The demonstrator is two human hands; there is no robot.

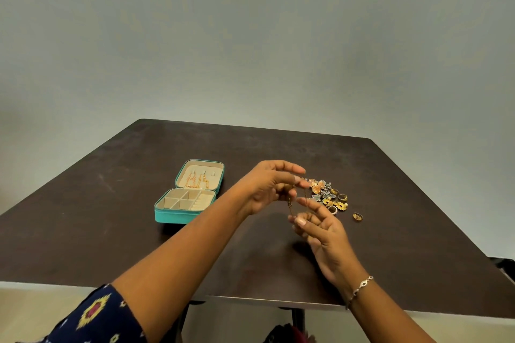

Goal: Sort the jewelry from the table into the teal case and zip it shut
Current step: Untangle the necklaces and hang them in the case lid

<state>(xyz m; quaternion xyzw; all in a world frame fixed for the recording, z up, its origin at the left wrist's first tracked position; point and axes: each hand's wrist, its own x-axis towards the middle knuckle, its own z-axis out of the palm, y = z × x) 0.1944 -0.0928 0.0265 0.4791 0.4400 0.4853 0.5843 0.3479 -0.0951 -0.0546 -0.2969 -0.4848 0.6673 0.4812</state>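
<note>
The teal case lies open on the left of the dark table. Gold chains hang inside its cream lid, and its lower half is split into cream compartments. A thin gold chain hangs between my two hands above the table, to the right of the case. My left hand pinches its upper end and my right hand pinches its lower end. Just beyond my hands lies a pile of jewelry with flower-shaped pieces and rings. A single gold ring sits apart on the pile's right.
The table's near edge runs just below my forearms. A plain grey wall stands behind the table. A silver bracelet is on my right wrist. Something dark and red shows under the table at the bottom.
</note>
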